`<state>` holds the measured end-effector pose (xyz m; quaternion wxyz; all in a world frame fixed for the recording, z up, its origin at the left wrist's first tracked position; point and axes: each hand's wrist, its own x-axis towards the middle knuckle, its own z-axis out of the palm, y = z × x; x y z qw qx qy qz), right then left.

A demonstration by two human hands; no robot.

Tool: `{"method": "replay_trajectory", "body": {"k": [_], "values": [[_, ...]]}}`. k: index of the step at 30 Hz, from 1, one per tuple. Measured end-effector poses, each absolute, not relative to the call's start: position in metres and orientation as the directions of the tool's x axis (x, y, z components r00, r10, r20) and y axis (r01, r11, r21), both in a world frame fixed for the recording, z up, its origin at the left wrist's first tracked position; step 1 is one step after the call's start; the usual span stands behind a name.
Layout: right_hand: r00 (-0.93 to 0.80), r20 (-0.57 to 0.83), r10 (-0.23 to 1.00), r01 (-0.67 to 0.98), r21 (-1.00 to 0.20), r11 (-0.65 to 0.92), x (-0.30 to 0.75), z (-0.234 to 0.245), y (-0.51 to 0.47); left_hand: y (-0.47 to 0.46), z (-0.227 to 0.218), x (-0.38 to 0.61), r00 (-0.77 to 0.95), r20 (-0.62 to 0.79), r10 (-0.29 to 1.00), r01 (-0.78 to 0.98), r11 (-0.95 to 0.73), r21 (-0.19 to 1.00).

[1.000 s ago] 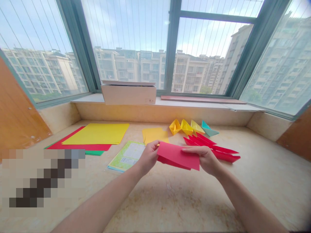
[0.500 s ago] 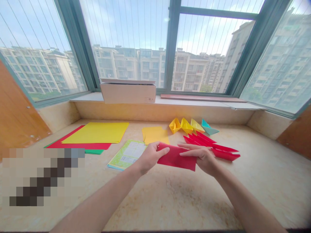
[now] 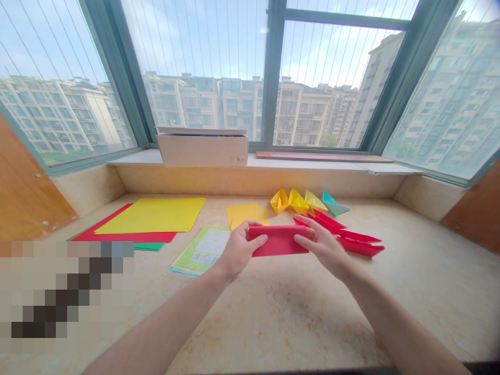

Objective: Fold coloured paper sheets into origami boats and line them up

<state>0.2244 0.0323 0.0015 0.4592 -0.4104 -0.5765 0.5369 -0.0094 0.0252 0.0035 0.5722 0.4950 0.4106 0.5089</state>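
Note:
A folded piece of red paper (image 3: 279,241) is held up level between both hands, above the stone ledge. My left hand (image 3: 242,247) pinches its left end, thumb on the near face and fingers behind. My right hand (image 3: 318,242) grips the right end the same way, its thumb pressed near the lower edge. A narrow strip along the top looks bent over. Just beyond my right hand lie several red folded paper pieces (image 3: 361,245). Behind the held paper is a stack of orange-yellow paper (image 3: 247,214).
Folded paper boats stand at the back, yellow (image 3: 298,202) and teal (image 3: 335,203) among them. On the left lie large yellow sheets (image 3: 152,214) over red and green ones. A green-bordered packet (image 3: 201,250) sits near my left forearm. A white box (image 3: 202,150) rests on the sill.
The red paper has turned from tilted to nearly level. My right hand has shifted from fingers lying across its face to a thumb-and-finger grip on the right end.

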Motion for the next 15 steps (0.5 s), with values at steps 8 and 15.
{"method": "replay_trajectory", "body": {"k": [8,15], "values": [[-0.263,0.192,0.946,-0.024,-0.981,0.192,0.231,0.005,0.033,0.015,0.010,-0.012,0.568,0.000,0.823,0.065,-0.044,0.997],[-0.326,0.216,0.920,0.000,-0.974,0.229,0.229,0.001,0.031,0.008,0.017,-0.016,0.768,-0.125,0.628,0.069,0.112,0.991]]}}
